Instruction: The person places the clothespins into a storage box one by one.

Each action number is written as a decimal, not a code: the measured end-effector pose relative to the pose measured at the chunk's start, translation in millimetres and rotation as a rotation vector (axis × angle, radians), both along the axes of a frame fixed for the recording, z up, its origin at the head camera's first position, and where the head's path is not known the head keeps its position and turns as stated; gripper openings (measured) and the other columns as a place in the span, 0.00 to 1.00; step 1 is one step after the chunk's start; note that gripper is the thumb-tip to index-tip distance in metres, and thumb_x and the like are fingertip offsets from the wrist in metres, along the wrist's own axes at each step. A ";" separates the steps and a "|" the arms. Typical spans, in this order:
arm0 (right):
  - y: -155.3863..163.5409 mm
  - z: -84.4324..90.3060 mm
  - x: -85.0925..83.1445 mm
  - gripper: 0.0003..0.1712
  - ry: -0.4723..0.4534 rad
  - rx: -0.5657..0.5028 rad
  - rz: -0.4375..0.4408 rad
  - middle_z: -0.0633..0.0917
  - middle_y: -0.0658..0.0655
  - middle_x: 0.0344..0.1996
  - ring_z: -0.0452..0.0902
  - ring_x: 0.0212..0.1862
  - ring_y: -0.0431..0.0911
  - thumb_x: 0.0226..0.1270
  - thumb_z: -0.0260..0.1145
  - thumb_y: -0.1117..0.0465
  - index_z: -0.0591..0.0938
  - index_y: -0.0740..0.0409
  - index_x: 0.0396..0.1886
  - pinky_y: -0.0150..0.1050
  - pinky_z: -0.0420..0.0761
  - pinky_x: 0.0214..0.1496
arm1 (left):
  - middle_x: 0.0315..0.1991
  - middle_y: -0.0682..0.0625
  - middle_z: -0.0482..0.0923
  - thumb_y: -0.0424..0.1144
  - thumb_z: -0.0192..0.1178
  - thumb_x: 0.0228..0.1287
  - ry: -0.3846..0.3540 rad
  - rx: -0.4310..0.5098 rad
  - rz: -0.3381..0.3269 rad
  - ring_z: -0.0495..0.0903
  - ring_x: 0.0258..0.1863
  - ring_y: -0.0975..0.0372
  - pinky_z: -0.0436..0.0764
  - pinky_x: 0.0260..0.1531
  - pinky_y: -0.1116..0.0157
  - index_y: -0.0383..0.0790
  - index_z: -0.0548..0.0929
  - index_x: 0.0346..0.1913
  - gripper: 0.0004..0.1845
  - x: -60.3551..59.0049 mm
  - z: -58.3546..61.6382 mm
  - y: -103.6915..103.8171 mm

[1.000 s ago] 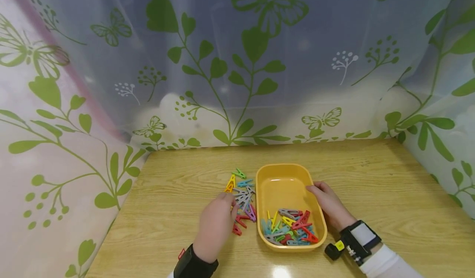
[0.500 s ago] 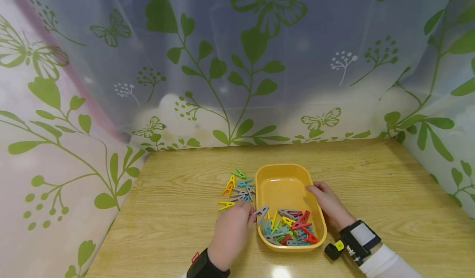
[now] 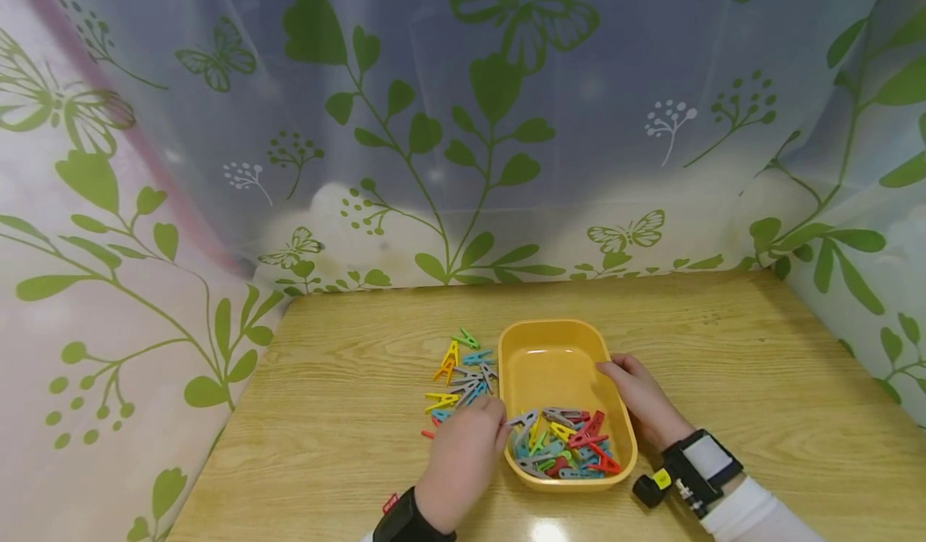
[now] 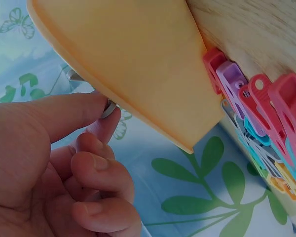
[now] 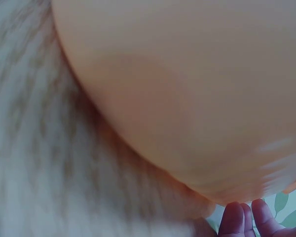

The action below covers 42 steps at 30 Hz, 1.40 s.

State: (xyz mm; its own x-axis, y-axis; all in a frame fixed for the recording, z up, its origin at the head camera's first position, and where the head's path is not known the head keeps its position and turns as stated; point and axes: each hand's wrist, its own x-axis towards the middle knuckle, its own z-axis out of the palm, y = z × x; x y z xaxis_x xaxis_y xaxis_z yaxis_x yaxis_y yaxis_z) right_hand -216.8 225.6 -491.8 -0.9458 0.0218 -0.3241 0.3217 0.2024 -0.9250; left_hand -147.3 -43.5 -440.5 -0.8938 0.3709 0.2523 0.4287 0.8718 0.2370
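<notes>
Between thumb and index finger my left hand (image 3: 465, 455) pinches a grey clothespin (image 3: 526, 419), which reaches over the left rim of a yellow plastic tub (image 3: 555, 325). In the left wrist view only small parts of the clothespin (image 4: 108, 108) show beside the tub's wall. The near end of the tub contains a heap of mixed-colour clothespins (image 3: 567, 445). My right hand (image 3: 642, 396) grips the tub's right rim, thumb over the edge. In the right wrist view its fingertips (image 5: 233, 217) touch the outer wall.
Loose clothespins (image 3: 473, 379) in several colours lie on the wooden table (image 3: 347, 413) along the tub's left side, partly hidden by my left hand. A patterned curtain (image 3: 405, 124) hangs behind the table and along both sides.
My left hand moves from the loose pile rightward to the tub's rim, carrying the grey clothespin, which now reaches over the rim. The right hand and tub stay put.
</notes>
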 end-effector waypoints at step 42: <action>0.4 -2.0 -0.6 0.37 0.005 -0.014 0.000 0.73 0.69 0.63 0.77 0.54 0.49 0.82 0.52 0.45 0.59 0.68 0.73 0.35 0.82 0.52 | 0.32 0.52 0.82 0.40 0.71 0.66 0.063 0.078 0.078 0.76 0.24 0.67 0.72 0.23 0.70 0.43 0.84 0.36 0.07 -22.8 6.7 -44.5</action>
State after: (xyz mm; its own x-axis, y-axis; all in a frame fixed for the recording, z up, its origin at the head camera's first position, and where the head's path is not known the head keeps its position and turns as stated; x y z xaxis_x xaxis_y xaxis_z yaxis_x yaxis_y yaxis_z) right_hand -217.4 226.0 -493.7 -0.9473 0.0172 -0.3200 0.3174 0.1892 -0.9292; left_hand -170.2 -88.0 -433.9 -0.9007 0.2775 0.3344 0.3762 0.8830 0.2805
